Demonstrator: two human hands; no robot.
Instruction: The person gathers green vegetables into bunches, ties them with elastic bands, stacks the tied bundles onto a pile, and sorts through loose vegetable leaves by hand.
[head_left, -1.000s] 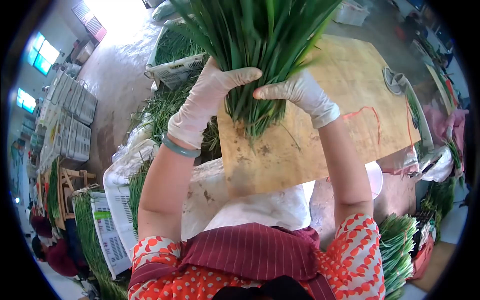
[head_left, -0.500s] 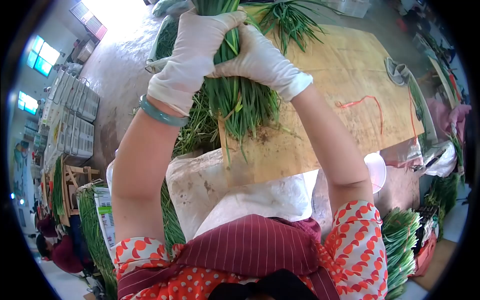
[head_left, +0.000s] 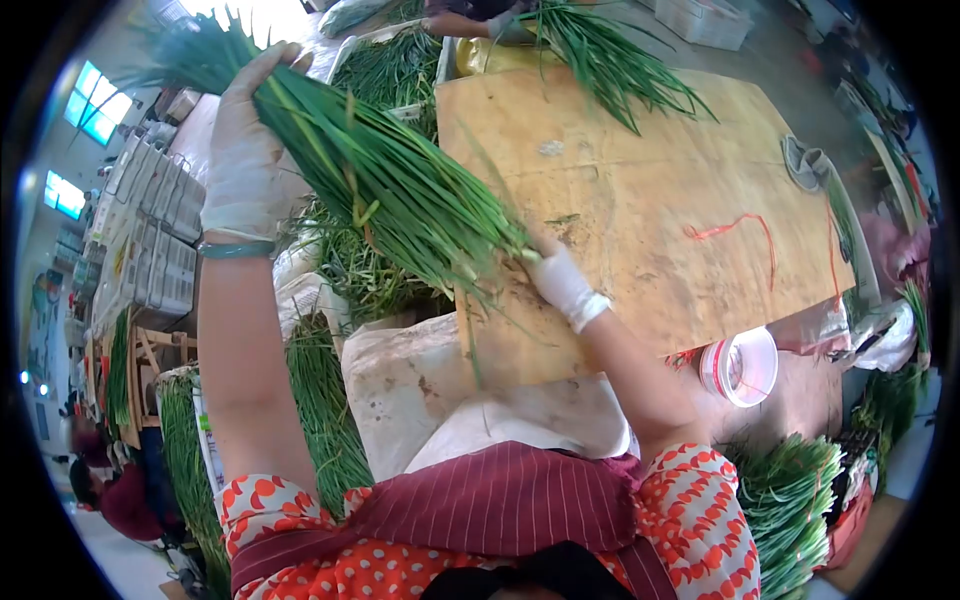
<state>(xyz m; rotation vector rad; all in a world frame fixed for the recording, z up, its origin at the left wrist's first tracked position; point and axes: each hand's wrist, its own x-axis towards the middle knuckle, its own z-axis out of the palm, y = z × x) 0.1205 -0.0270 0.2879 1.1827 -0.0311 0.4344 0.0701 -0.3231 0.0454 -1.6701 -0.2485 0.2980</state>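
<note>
A large bunch of long green stalks point(head_left: 390, 185) slants from the upper left down to the middle of the wooden board point(head_left: 640, 200). My left hand point(head_left: 245, 135), in a white glove with a bracelet at the wrist, is wrapped round the bunch's upper part. At its lower right end, my gloved right hand point(head_left: 562, 282) pinches the stalk ends; its fingertips are slightly blurred. A few thin stalks hang loose beneath the bunch. On the board lies a red string point(head_left: 745, 232).
Across the board a co-worker's gloved hand point(head_left: 512, 27) holds another green bunch point(head_left: 615, 60). A white bucket point(head_left: 740, 367) stands right of my right forearm. Tied greens point(head_left: 790, 500) lie at lower right, crates point(head_left: 150, 240) at left, a crate of greens point(head_left: 390, 68) behind.
The bunch has swung from upright to a slant, its leafy end now at the upper left. My hands have parted, the left going left and the right down to the stalk ends. A co-worker's hand has appeared.
</note>
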